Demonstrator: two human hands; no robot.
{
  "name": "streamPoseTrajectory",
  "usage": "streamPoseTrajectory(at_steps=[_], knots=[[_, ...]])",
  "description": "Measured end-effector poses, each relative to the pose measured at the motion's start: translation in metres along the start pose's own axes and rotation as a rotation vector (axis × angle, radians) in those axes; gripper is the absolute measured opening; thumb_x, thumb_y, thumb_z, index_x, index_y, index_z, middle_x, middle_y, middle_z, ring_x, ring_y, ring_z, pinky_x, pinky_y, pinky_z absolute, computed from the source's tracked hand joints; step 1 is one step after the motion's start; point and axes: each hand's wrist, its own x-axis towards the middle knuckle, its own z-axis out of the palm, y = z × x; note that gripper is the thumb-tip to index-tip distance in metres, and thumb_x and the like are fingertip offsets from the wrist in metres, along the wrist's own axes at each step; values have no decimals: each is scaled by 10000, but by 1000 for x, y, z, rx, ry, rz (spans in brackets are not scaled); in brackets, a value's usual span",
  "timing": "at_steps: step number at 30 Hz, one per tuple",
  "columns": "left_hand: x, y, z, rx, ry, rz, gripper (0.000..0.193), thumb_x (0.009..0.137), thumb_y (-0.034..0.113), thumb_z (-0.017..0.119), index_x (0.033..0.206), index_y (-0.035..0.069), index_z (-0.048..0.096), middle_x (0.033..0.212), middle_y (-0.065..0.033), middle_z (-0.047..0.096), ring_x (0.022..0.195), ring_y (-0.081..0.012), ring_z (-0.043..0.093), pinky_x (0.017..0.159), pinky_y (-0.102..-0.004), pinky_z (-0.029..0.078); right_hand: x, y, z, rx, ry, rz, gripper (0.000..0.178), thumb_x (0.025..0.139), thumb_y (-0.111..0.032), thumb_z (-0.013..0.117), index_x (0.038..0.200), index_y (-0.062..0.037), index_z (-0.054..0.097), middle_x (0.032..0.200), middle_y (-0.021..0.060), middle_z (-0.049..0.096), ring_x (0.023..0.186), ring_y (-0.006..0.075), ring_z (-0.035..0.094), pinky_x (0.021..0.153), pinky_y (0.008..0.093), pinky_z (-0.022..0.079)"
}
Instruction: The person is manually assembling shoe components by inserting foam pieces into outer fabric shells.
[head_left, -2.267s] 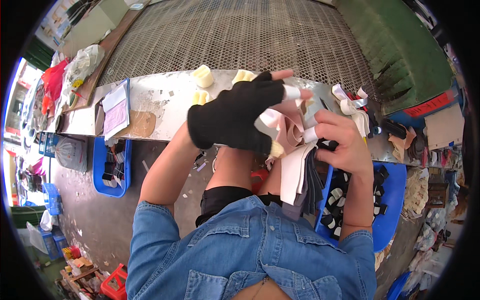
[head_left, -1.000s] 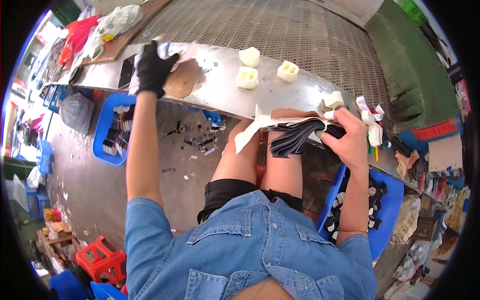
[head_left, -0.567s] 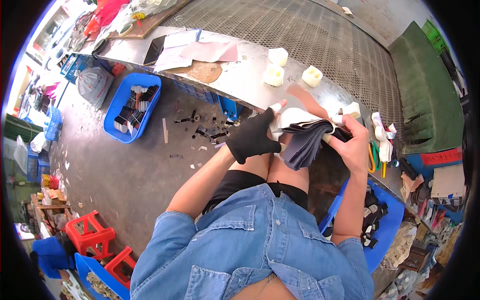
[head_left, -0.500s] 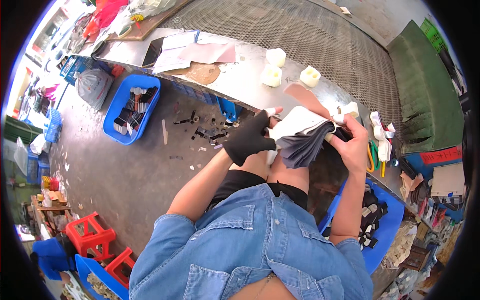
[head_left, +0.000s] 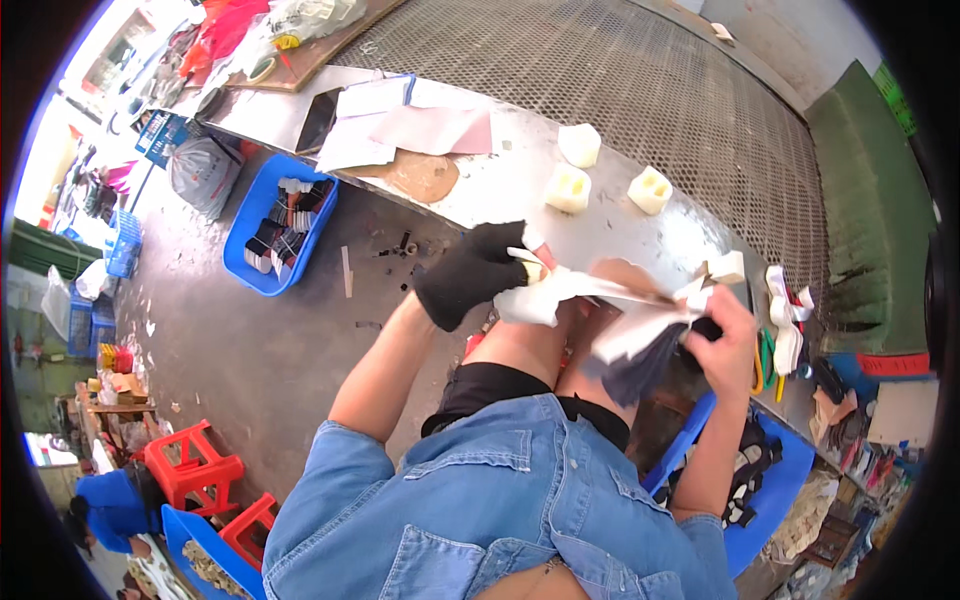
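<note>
My left hand (head_left: 470, 275), in a black glove with bare fingertips, pinches the edge of a thin white piece (head_left: 535, 303) over my lap. My right hand (head_left: 728, 340), bare, grips a fanned stack of cut pieces (head_left: 640, 376), white on one face and dark grey on the other; motion blurs them. The white piece stretches from my left fingers toward that stack; whether it is still joined to it I cannot tell. A tan piece (head_left: 622, 272) shows behind the stack. Three pale yellow blocks, one with two holes (head_left: 650, 190), stand on the metal bench beyond my hands.
Scissors with green and orange handles (head_left: 765, 355) lie right of my right hand. Blue bins stand at left (head_left: 258, 285) and lower right (head_left: 775, 490), holding cut pieces. Papers (head_left: 365, 125) and a phone (head_left: 318, 120) lie on the bench. Red stools (head_left: 195, 465) stand near another person (head_left: 110, 505).
My left hand has drawn left and slightly up, pulling a white piece out from the stack. The stack in my right hand has swung lower and blurred. The whole view has shifted a little.
</note>
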Motion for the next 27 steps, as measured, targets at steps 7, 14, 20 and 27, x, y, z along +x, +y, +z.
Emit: streamPoseTrajectory(at_steps=[7, 14, 20, 27], knots=[[5, 42, -43, 301, -95, 97, 133, 777, -1, 701, 898, 42, 670, 854, -25, 661, 823, -95, 599, 729, -267, 489, 16, -15, -2, -9, -31, -60, 391, 524, 56, 653, 903, -34, 678, 777, 88, 489, 705, 261, 548, 646, 314, 440], [14, 35, -51, 309, -218, 157, 184, 774, -17, 679, 945, 49, 664, 902, -21, 659, 850, -94, 596, 744, -255, 478, 13, 0, -2, 35, -6, -23, 383, 525, 52, 656, 902, -12, 656, 797, 100, 495, 736, 276, 549, 667, 310, 443], [22, 7, -15, 100, -344, 104, 182, 775, 60, 709, 932, 49, 616, 876, -9, 620, 837, -91, 558, 733, -264, 463, 14, 6, 5, -122, 194, -140, 411, 564, 58, 688, 961, -42, 655, 933, 108, 549, 841, 288, 589, 711, 341, 467], [22, -16, 39, 26, -185, -42, 245, 760, 31, 743, 969, 22, 615, 770, 16, 557, 747, -56, 525, 691, -241, 455, 16, -7, 0, -101, 342, -214, 410, 570, 53, 674, 966, -53, 668, 943, 101, 579, 837, 265, 604, 733, 320, 474]])
